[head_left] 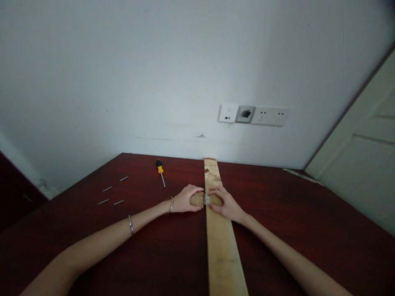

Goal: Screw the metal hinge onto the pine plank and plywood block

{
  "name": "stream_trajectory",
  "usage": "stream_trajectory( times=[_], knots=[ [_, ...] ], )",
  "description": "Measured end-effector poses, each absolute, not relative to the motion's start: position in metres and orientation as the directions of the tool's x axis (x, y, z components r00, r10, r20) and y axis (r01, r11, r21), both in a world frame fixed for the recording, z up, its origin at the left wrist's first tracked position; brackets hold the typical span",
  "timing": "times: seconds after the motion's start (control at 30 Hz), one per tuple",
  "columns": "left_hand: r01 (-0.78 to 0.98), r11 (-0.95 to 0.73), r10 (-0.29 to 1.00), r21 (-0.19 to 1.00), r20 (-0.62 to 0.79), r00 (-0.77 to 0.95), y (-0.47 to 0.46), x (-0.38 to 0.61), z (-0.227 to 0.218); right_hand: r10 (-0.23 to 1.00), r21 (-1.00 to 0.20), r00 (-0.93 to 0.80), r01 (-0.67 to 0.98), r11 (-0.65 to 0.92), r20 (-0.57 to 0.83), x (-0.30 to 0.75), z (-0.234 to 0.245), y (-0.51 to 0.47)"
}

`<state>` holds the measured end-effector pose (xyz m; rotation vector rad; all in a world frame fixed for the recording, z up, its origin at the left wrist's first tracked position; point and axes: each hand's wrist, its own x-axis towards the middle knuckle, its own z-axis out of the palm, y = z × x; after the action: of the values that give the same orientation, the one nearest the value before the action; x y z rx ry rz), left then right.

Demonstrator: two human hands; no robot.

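Observation:
A long wooden plank (225,250) runs away from me across the dark red tabletop to the wall. At its left edge, a small wooden piece (196,200) lies between the thumb and fingers of my left hand (184,199). A small metal hinge (207,200) sits where the piece meets the plank. My right hand (228,205) rests on the plank, its thumb and fingers curved round the hinge from the right. Whether its fingertips press on the metal or the wood is too small to tell.
A black-and-yellow screwdriver (160,170) lies beyond my left hand. Several screws or nails (107,188) are scattered on the table's (148,255) left side. A thin strip (302,176) lies at the back right edge. Sockets (270,116) are on the wall behind.

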<state>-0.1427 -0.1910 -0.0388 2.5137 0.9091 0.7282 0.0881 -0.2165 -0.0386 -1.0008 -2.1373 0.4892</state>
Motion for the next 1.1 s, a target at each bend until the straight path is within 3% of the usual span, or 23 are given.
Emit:
stream_trajectory(
  times=[1.1],
  knots=[
    [0.484,-0.706,0.684,0.516,0.321,0.655,-0.1921,-0.1428,-0.0383,0.777,-0.599,-0.442,0.496,0.628,0.448,0.0887,-0.0364,-0.2189]
  ],
)
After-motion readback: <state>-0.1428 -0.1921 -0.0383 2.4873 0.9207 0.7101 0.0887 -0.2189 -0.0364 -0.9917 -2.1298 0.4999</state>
